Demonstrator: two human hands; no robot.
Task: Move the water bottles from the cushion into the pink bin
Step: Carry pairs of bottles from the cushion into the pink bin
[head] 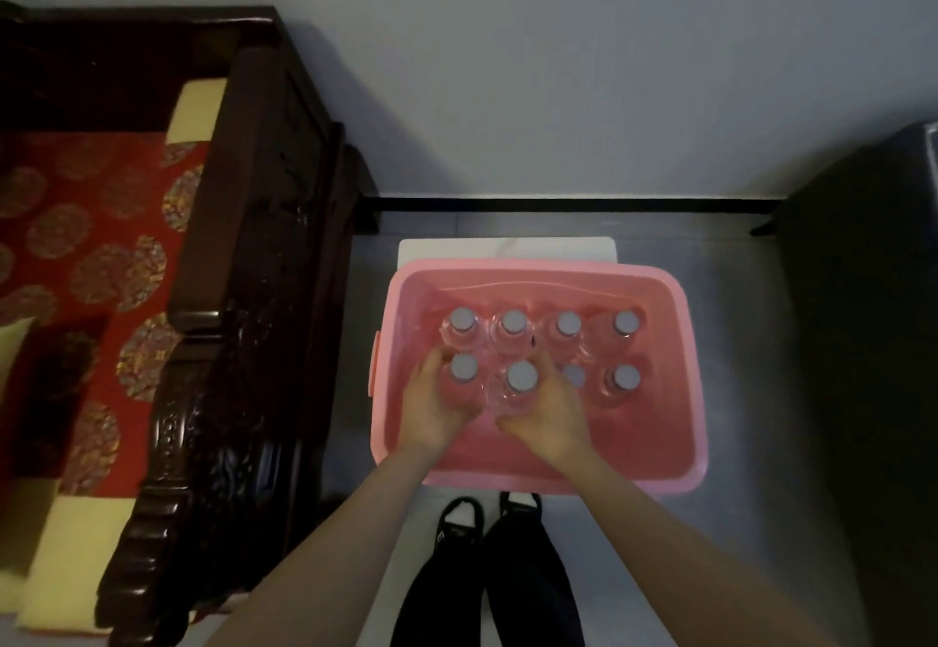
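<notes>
Evidently, left hand [436, 410] and right hand [550, 418] each clasped a clear grey-capped bottle [517, 387] in the pink plastic bin [693, 392].
They looked heavy and slick; mid-body seemed the surest hold.

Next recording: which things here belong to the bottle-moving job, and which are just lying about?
Job: pink bin; eight water bottles upright inside it; left hand and right hand, each gripping one; red cushion.
Lying about: dark wooden seat frame; white slab behind the bin; dark cabinet; black shoes.
</notes>
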